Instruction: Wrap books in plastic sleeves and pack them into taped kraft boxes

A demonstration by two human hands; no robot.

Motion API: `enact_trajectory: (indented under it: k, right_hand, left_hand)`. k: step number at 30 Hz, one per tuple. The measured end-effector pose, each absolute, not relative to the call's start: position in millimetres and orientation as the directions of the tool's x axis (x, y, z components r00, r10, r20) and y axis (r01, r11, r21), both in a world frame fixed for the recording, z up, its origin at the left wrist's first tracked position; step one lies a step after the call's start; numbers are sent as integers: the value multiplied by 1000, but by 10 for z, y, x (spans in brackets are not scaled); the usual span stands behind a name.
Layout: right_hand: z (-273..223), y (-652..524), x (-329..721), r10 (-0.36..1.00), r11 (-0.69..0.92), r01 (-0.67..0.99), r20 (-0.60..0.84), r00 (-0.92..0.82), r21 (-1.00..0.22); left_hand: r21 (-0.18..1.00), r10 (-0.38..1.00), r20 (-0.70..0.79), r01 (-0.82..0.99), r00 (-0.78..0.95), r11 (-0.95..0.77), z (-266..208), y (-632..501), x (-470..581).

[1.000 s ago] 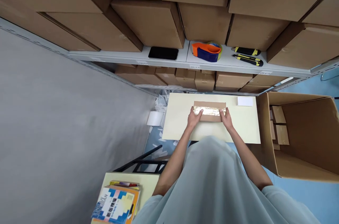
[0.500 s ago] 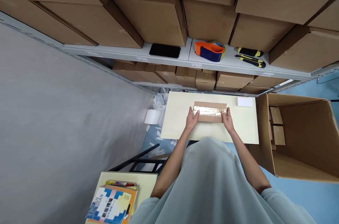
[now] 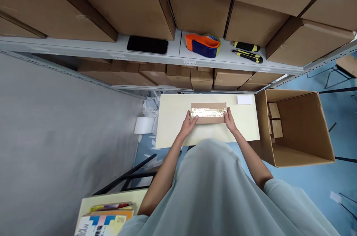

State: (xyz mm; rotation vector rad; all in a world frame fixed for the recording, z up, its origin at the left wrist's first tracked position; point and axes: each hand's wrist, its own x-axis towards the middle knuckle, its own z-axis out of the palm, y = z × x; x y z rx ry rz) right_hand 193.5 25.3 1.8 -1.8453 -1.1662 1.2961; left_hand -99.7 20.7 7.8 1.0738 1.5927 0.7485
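A small flat cardboard box (image 3: 209, 120) with shiny clear tape along its top is between my hands, over the pale tabletop (image 3: 170, 131). My left hand (image 3: 188, 123) grips its left end, thumb on top. At the opposite end my right hand (image 3: 230, 120) holds on in the same way, thumb by the tape's edge. Whether the box rests on the table or is lifted a little, I cannot tell. Behind it to the right lies a small white stack of paper or cards (image 3: 244, 99).
A large open carton (image 3: 304, 128) with smaller boxes inside stands right of the table. Ahead, a shelf (image 3: 95, 50) carries cardboard boxes, a black phone (image 3: 147, 44), an orange-and-blue tape dispenser (image 3: 203, 45) and two utility knives (image 3: 247, 51). Books (image 3: 107, 221) lie at lower left, near a white roll (image 3: 144, 125).
My view has swung to the right, so the whole scene sits further left. Both hands keep their hold on the box, which looks nearly the same relative to the table.
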Motion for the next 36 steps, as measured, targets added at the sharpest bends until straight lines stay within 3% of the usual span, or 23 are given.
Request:
enact_trajectory:
  k: [3,13,18,22,25,30,36]
  right_hand:
    - [21,170,1925,899,-439,318,-409,159,-841]
    - [144,201,1926,951,-305,342,-304,56,-889]
    - [201,165,1938,917,-398,333,-371,145,-855]
    - [331,70,1893,934,-357,306,-339,113,-882]
    - [523,23,1908,960,-280,294,-275,61,-914]
    - [897,60,2043,971,-236,318,-233,47,-918]
    - [1074,181,2084,960,-278,385,-257,107,-880]
  left_hand:
    - [871,900,-434,232,-52,433,79,113,-969]
    - [933,937,-337,166,91,320,185,137,-984]
    - [900,906,-422,107,-19,422,138,110,-1078]
    - [925,921,-380,54,81,377,217,40,-1094]
    - [942,935,-333,86,125,324,392,51,-1148]
    - [958,967,-250,161,56,238,718,235,-1265]
    - [933,949,-314,184,-6,309,772,354,-1225]
